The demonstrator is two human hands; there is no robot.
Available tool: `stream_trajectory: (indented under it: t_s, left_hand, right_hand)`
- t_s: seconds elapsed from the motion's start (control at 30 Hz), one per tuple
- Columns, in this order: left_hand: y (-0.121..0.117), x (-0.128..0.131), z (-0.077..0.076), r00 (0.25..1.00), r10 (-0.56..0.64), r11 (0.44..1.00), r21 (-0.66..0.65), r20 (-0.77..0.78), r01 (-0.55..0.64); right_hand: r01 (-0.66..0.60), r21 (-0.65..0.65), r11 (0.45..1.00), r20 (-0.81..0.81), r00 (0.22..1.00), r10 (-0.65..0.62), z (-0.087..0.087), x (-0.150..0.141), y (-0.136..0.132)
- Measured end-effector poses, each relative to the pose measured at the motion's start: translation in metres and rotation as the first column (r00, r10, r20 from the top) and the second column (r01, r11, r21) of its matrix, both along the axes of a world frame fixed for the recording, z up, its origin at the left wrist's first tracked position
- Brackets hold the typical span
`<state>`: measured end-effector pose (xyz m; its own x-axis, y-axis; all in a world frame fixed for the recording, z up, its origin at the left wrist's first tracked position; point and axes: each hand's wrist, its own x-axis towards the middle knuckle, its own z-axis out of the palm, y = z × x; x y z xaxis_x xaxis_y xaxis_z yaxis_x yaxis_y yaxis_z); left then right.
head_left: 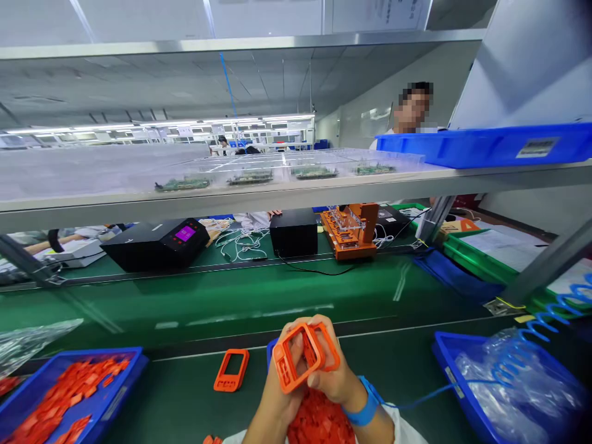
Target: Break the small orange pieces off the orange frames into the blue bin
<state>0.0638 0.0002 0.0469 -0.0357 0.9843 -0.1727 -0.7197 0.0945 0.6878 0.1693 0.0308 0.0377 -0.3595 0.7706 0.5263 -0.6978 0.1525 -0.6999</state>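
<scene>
Orange frames (300, 357) clasped between left hand (277, 394) and right hand (335, 376).

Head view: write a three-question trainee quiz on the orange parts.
1. True or false: both hands hold the orange frames.
2. Where does the single orange frame lie? A) on the green mat, left of the hands B) on the upper shelf
3. What colour is the bin of orange parts at the left?

Key: 1 true; 2 A; 3 blue.
</scene>
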Motion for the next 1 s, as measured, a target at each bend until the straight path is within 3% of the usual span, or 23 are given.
stream_trajectory:
  t_s: [0.1, 0.63, 0.73, 0.9, 1.0]
  left_hand:
    - [0.000, 0.000, 0.002, 0.998, -0.034, 0.996, -0.086, 0.055, 0.038]
    - [0.006, -0.003, 0.027, 0.992, -0.124, 0.972, -0.197, 0.038, 0.129]
    - [0.005, -0.003, 0.026, 0.994, -0.095, 0.975, -0.197, 0.048, 0.103]
    - [0.004, -0.004, 0.020, 0.999, 0.037, 0.991, -0.127, -0.032, -0.041]
    - [0.004, -0.007, 0.017, 0.998, 0.030, 0.997, -0.074, -0.051, -0.034]
  right_hand:
    - [0.060, 0.017, 0.998, -0.002, 0.998, -0.060, -0.002, -0.001, 0.000]
    - [0.263, 0.167, 0.950, -0.035, 0.965, -0.261, 0.007, 0.001, 0.005]
    - [0.281, 0.212, 0.936, 0.000, 0.958, -0.287, 0.002, 0.001, 0.005]
    - [0.296, 0.282, 0.912, 0.013, 0.950, -0.312, 0.000, 0.001, 0.003]
    - [0.330, 0.287, 0.899, -0.014, 0.940, -0.340, 0.004, 0.004, 0.003]
